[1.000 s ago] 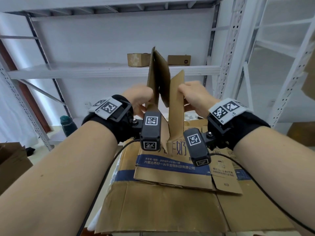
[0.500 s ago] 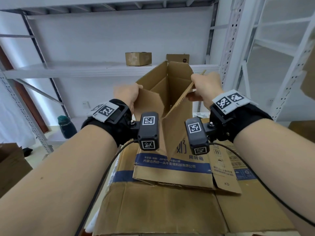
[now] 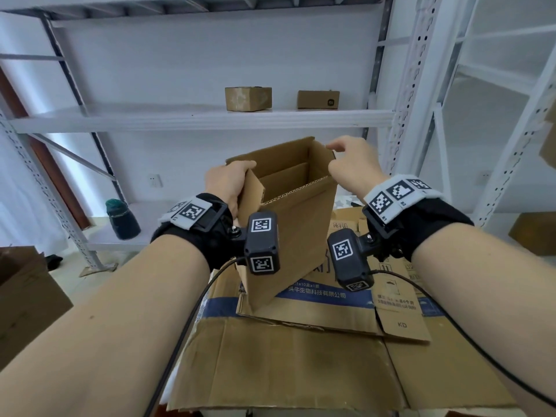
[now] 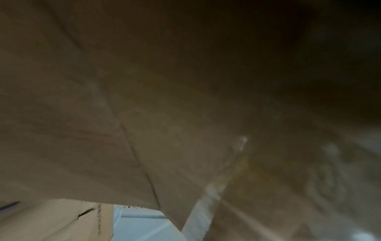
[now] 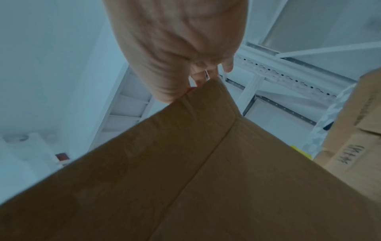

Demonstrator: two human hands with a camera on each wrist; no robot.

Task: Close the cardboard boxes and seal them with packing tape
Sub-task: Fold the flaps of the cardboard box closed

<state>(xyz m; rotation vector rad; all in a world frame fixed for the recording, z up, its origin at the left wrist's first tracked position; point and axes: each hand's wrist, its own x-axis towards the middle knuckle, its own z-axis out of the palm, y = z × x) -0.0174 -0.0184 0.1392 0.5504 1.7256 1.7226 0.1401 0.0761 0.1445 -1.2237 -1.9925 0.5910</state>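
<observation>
A small brown cardboard box is held up in the air, spread into a square tube with its open mouth and upright flaps facing me. My left hand grips its left corner, thumb over the edge. My right hand pinches the far right corner of the rim. In the right wrist view the fingertips sit on that corner of the box. The left wrist view is blurred, filled by brown cardboard, and shows no hand. No tape is in view.
Flattened cartons lie stacked below the box, one with a blue printed stripe. A white rack shelf behind carries two small boxes. A dark green bottle stands at the left, near a brown carton.
The box was a flat folded sheet held upright a second ago. My hands have pulled it apart into an open tube and lowered it slightly.
</observation>
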